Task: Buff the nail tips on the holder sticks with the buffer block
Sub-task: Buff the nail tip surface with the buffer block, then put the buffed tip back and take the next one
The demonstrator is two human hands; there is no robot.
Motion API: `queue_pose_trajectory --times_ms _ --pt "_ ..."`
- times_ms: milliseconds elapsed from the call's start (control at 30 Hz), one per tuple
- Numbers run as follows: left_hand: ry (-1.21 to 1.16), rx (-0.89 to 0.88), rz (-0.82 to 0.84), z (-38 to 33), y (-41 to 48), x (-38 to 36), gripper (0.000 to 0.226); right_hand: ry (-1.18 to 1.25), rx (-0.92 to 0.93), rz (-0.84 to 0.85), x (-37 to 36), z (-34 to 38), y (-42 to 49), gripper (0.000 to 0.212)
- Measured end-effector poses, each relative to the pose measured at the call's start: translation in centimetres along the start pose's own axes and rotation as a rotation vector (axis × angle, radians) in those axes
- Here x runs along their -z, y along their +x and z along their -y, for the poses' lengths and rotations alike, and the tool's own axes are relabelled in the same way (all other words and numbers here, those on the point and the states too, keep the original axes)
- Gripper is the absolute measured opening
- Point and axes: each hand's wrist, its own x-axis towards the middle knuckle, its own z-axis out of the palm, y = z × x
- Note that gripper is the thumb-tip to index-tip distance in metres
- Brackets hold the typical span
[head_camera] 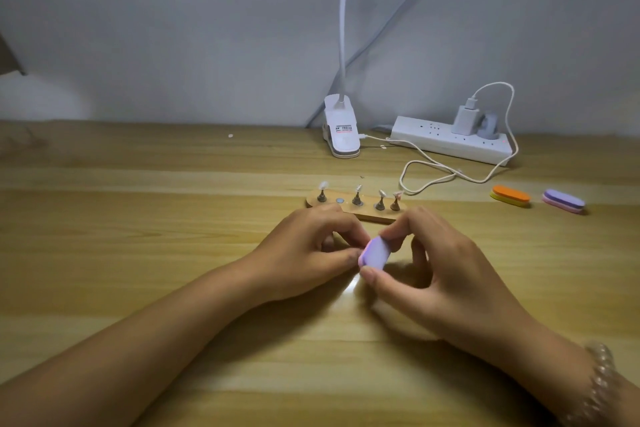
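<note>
My right hand (433,270) pinches a purple buffer block (374,253) between thumb and fingertips, just above the wooden table. My left hand (311,250) has its fingers curled against the block's left edge, pinching something small that the fingers hide. Behind both hands lies a wooden holder base (367,215) with several holder sticks standing in it, each topped by a nail tip (358,188). One socket (339,200) of the base stands without a stick.
An orange and yellow buffer block (510,195) and a purple and pink one (563,200) lie at the right. A white clip lamp (341,128), a power strip (450,139) and a looping white cable (433,166) sit at the back by the wall.
</note>
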Motion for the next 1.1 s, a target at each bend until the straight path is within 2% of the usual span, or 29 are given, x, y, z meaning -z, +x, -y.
queue_pose_trajectory --times_ms 100,267,400,533,667,800,933,1100 --pt "-0.001 0.022 -0.003 -0.2 0.0 0.0 0.008 0.026 -0.084 -0.054 0.5 -0.7 0.3 0.029" --pt "-0.004 0.051 0.007 -0.4 -0.1 0.0 0.01 0.015 -0.007 0.025 0.3 0.3 0.0 0.028" --pt "0.013 0.059 -0.014 -0.4 -0.1 -0.2 0.008 0.027 -0.104 -0.059 0.8 -0.1 0.3 0.026" --pt "0.02 0.076 -0.02 -0.5 -0.3 -0.3 0.013 0.007 -0.03 0.033 0.5 0.5 -0.2 0.029" --pt "0.011 0.109 -0.047 -0.7 -0.2 -0.3 0.012 0.0 -0.11 -0.004 1.1 0.1 0.1 0.03" --pt "-0.031 0.174 -0.046 -0.7 -0.1 -0.4 0.013 0.014 -0.053 0.062 0.9 0.5 -0.2 0.03" --pt "-0.052 0.236 -0.059 -0.5 0.0 -0.7 0.011 0.007 -0.14 -0.004 1.1 0.1 0.0 0.03" --pt "-0.069 0.255 -0.077 -0.5 -0.3 -1.1 0.022 -0.014 -0.073 0.044 0.8 0.2 -0.2 0.031"
